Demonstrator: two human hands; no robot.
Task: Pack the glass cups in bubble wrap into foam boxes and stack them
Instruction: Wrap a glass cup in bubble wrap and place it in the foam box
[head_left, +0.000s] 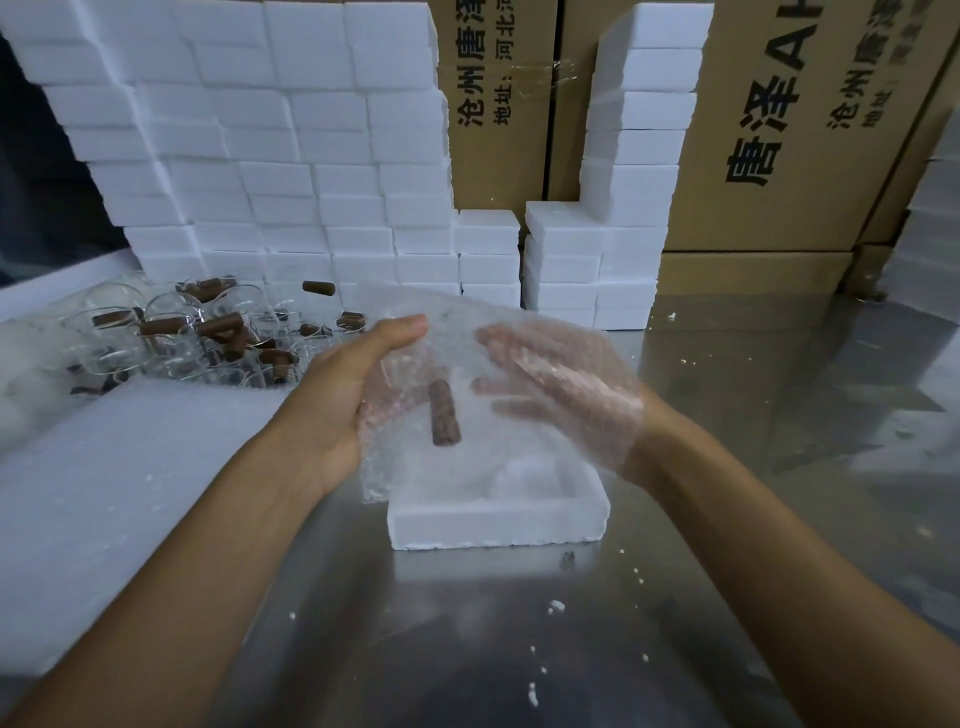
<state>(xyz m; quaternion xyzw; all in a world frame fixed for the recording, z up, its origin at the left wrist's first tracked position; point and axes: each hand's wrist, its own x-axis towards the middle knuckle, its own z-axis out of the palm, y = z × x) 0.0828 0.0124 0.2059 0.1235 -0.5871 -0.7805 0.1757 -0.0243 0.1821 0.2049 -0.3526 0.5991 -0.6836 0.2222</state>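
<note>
I see the glass cup (441, 415) held up between the two hands, swaddled in a sheet of bubble wrap (415, 312). Its brown handle (444, 412) is the plainest part of it: the handle's long axis runs nearly upright, its top end tipped slightly toward the left hand and its bottom end toward me. The clear body of the cup is too faint through the wrap for me to tell which way its mouth faces.

My left hand (343, 395) cups the bundle from its side, thumb on top, fingers curled under the wrap and gripping it. My right hand (561, 395) lies behind the sheet, seen through the bubbles, fingers straight and spread, palm pressed flat against the wrap.

Directly below both hands sits an open foam box (498, 514) on the metal table (727, 467). Beyond the left hand lies a heap of unwrapped glass cups (197, 332) with brown handles. Past the fingertips of both hands rise stacked foam boxes (260, 156), with cardboard cartons (779, 130) behind them beyond the right hand. A white foam sheet (104, 493) lies outside the left forearm.
</note>
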